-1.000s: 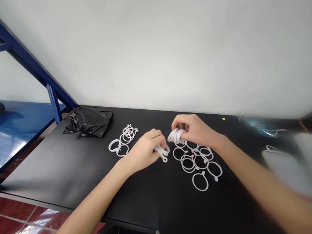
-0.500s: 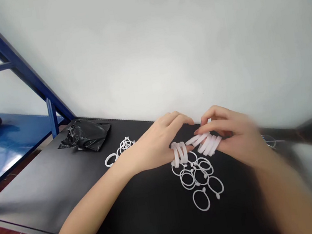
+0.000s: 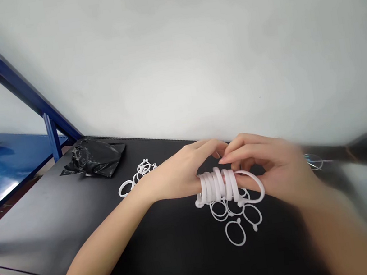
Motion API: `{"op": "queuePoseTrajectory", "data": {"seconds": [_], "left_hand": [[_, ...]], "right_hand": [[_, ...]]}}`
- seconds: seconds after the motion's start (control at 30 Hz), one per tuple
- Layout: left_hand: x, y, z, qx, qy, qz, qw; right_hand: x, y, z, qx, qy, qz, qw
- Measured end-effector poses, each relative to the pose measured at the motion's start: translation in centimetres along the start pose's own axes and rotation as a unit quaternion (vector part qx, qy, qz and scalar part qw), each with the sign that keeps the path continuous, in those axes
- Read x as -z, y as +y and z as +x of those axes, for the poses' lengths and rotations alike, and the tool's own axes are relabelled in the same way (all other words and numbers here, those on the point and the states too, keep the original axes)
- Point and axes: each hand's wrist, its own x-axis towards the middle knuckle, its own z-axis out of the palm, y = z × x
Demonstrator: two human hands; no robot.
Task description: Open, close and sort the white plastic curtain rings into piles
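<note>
My left hand [image 3: 183, 171] carries a row of white plastic rings [image 3: 213, 188], like curtain rings with small knobs, threaded around its outstretched thumb. Its fingers curve over above the thumb. Facing it, my right hand [image 3: 276, 165] has its thumb tip against or just inside the row's right end. One tilted ring [image 3: 261, 185] hangs around the right thumb, and its bent fingers come close to the left fingertips. Below both hands, several loose white rings [image 3: 235, 234] lie in a cluster on the black table [image 3: 172, 253], partly hidden by the threaded ones.
A second small group of white rings [image 3: 126, 188] lies behind my left forearm. Beyond it is a crumpled black plastic bag [image 3: 95, 156]. A white wall [image 3: 173, 66] rises behind the table. A blue metal frame [image 3: 15, 83] stands at left, and a blurred clear package [image 3: 314, 161] lies at right.
The hands have come together. Most rings from my right thumb are now on my left thumb in one longer row, with one ring at the right thumb.
</note>
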Motion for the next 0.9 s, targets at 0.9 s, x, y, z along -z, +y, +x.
{"op": "queuePoseTrajectory", "data": {"seconds": [0.9], "left_hand": [[0.1,-0.4,0.0,-0.021,0.030,-0.021,0.999]], "right_hand": [[-0.3,-0.7,-0.3,-0.002,0.085,-0.012,0.996]]}}
